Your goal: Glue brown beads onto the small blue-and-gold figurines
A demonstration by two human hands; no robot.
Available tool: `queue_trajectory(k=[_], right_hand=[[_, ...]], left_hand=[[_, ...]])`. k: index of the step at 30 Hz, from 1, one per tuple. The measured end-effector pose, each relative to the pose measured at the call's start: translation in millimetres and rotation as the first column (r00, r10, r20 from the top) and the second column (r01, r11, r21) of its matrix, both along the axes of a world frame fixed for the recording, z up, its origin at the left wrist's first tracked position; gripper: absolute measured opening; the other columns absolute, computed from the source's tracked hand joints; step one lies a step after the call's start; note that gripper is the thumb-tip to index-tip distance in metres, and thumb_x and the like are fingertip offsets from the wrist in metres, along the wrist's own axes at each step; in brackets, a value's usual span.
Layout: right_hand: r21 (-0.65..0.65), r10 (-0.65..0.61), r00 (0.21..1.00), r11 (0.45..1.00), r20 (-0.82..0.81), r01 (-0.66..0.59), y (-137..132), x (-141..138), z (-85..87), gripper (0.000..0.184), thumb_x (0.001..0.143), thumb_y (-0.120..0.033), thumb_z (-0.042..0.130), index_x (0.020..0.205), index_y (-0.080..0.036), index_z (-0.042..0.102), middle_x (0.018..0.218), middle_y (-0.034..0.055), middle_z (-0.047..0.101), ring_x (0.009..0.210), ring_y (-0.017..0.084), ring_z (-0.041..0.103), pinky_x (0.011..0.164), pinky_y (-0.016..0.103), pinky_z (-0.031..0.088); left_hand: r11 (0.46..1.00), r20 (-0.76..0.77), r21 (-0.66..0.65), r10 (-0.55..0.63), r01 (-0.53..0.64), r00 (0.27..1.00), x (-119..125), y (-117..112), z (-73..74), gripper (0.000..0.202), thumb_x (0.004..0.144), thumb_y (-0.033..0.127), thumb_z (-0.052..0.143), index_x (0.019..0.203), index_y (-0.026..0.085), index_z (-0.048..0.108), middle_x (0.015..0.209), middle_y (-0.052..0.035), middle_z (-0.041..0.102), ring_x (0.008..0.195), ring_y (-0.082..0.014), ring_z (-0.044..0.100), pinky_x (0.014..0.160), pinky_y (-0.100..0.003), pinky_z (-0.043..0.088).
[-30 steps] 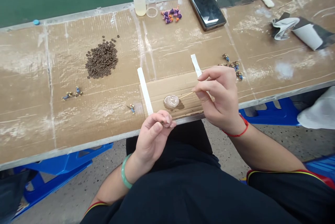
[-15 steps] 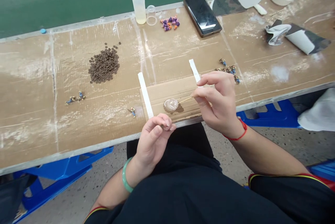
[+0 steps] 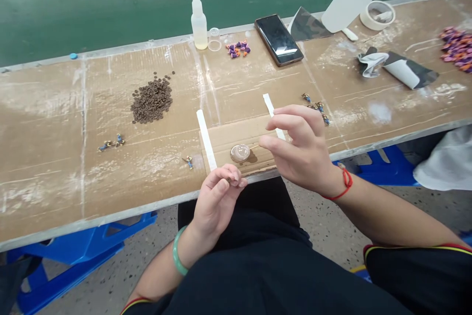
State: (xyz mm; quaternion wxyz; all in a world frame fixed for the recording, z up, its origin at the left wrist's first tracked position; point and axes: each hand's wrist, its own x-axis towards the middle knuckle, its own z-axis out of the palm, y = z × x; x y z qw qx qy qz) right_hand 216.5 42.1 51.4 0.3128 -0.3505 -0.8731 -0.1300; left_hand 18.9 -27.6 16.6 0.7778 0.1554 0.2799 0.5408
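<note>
My left hand (image 3: pixel 217 197) is at the table's front edge, wearing a green bangle. Its thumb and fingertips pinch a tiny dark piece (image 3: pixel 229 179). My right hand (image 3: pixel 298 150), with a red cord at the wrist, hovers just right of a small round glossy dish (image 3: pixel 240 153) on a cardboard patch (image 3: pixel 239 135). Its fingers curl toward the thumb, and I cannot see anything between them. Two white strips (image 3: pixel 206 139) (image 3: pixel 273 114) edge the patch.
The worn brown table (image 3: pixel 55 123) carries a heap of small brown rings (image 3: pixel 153 100), a squeeze bottle (image 3: pixel 199 20), a clear cap (image 3: pixel 214 40), purple and orange bits (image 3: pixel 238 49) (image 3: pixel 457 47), a phone (image 3: pixel 278 40), a tape roll (image 3: pixel 376 14), folded sheets (image 3: pixel 398 67) and tiny blue figures (image 3: pixel 316 106) (image 3: pixel 110 143) (image 3: pixel 189 160).
The view has tilted up and back. My right hand lifted slightly off the dish, and the thin stick it held toward the dish no longer shows. The left hand stays pinched.
</note>
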Motion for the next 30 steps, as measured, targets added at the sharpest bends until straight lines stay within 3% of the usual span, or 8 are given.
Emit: queue_trajectory(k=[13,30], right_hand=[[0.011,0.11,0.966,0.993,0.235,-0.116,6.8,-6.9,24.4,0.018,0.098,-0.008,0.046,0.094,-0.022,0.056,0.111,0.0048,0.059,0.121,0.022,0.052,0.1,0.039,0.044],[-0.048,0.167,0.943,0.986,0.289,-0.16,12.0,-6.1,34.8,0.025,0.094,-0.002,0.043,0.094,-0.02,0.06,0.113,0.0071,0.065,0.121,0.024,0.051,0.097,0.04,0.044]], left_hand=[[0.999,-0.018,-0.029,0.017,-0.017,1.0,0.7,0.0,0.5,0.024,0.073,0.04,0.088,0.075,0.022,0.072,0.081,0.0006,0.053,0.074,-0.011,0.047,0.078,-0.029,0.05],[0.999,-0.017,-0.032,0.033,-0.034,0.999,0.6,-0.3,2.2,0.026,0.072,0.04,0.089,0.074,0.021,0.071,0.08,0.0008,0.051,0.074,-0.0106,0.047,0.077,-0.028,0.049]])
